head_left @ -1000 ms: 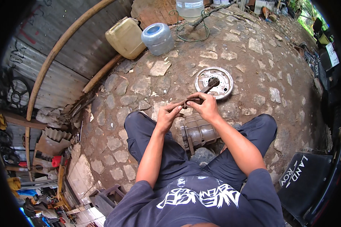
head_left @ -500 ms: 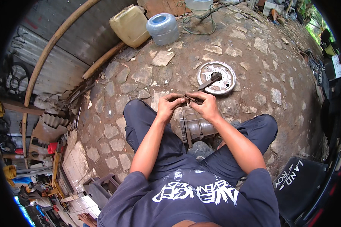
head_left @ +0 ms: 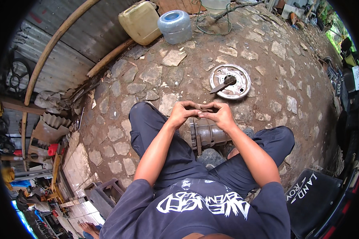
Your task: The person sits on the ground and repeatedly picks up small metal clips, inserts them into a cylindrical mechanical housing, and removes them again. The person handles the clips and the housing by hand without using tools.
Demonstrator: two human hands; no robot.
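Close together in front of my knees, my left hand (head_left: pixel 183 113) and my right hand (head_left: pixel 219 114) pinch a small dark piece (head_left: pixel 204 108) between their fingertips. The fingers hide most of it, so its kind cannot be made out. Below the hands, between my legs, a ribbed cylindrical metal housing (head_left: pixel 212 134) lies on its side. My right forearm covers part of that housing. Farther off, a round silver metal plate (head_left: pixel 243 79) rests on the ground with a dark brush-like tool (head_left: pixel 223 85) lying across it.
Stone paving (head_left: pixel 147 75) surrounds me. A yellowish jerrycan (head_left: pixel 141 24) and a clear blue plastic container (head_left: pixel 174 28) stand at the far left by a corrugated wall. A black panel (head_left: pixel 315 199) is at lower right. Another person's bare foot (head_left: pixel 88 228) shows at lower left.
Both hands have drawn closer together, and the fingertips now meet around the small piece. The whole view has shifted slightly; the housing and the round plate have not visibly moved.
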